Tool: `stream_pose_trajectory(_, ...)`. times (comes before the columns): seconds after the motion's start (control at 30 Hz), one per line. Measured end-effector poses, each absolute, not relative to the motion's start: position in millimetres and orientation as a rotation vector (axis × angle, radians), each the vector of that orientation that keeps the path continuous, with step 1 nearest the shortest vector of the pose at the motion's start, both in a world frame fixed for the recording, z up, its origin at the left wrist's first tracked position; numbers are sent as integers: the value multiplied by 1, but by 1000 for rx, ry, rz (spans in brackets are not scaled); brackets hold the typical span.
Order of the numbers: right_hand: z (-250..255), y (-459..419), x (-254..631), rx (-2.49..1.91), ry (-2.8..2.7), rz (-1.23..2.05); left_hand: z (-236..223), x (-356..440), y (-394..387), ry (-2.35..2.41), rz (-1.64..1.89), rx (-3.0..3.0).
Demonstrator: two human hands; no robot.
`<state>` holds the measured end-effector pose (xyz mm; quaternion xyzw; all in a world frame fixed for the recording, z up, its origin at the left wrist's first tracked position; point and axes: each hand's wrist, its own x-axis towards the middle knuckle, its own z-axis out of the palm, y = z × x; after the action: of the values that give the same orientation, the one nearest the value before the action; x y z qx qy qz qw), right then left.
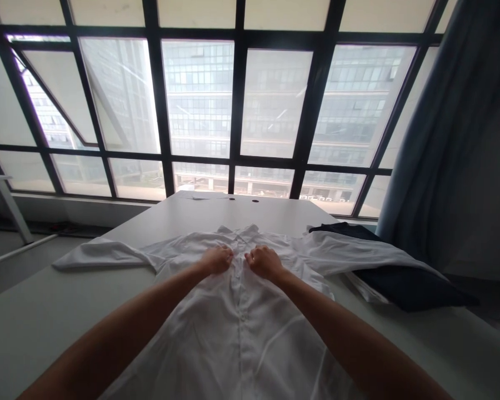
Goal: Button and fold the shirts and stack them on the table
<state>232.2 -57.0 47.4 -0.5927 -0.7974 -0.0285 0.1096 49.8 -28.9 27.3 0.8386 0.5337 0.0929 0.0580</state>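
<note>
A white button-up shirt (200, 339) lies front up on the table, its collar (246, 232) at the far end. Its left-hand sleeve (104, 254) stretches out across the tabletop, while the other sleeve (358, 250) runs over dark folded cloth. My left hand (217, 259) is closed on the shirt's chest, just left of the button placket. On the opposite side of the placket, my right hand (264, 261) grips the fabric with curled fingers. The two hands are level and a small gap separates them.
The white table (150, 219) reaches toward a large black-framed window (237, 100). Dark folded clothes (412, 286) lie at the table's right, with white cloth beneath. A blue-grey curtain (433, 133) hangs at the right. Another table's white leg (12, 211) stands at far left.
</note>
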Motion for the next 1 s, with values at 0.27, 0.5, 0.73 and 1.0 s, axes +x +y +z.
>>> stream_pose_trajectory(0.27,50,-16,207,-1871,-2285,432,35,63,20,1746,397,2266)
stream_pose_trajectory(0.5,43,0,221,-1868,-2121,602,24,69,30,1640,481,2000)
stream_pose_trajectory(0.73,37,6,220,-1627,-1894,636,24,62,20,1473,564,1634)
stream_pose_trajectory(1.0,9,5,222,-1390,-1895,549,17,64,12,1354,733,1539)
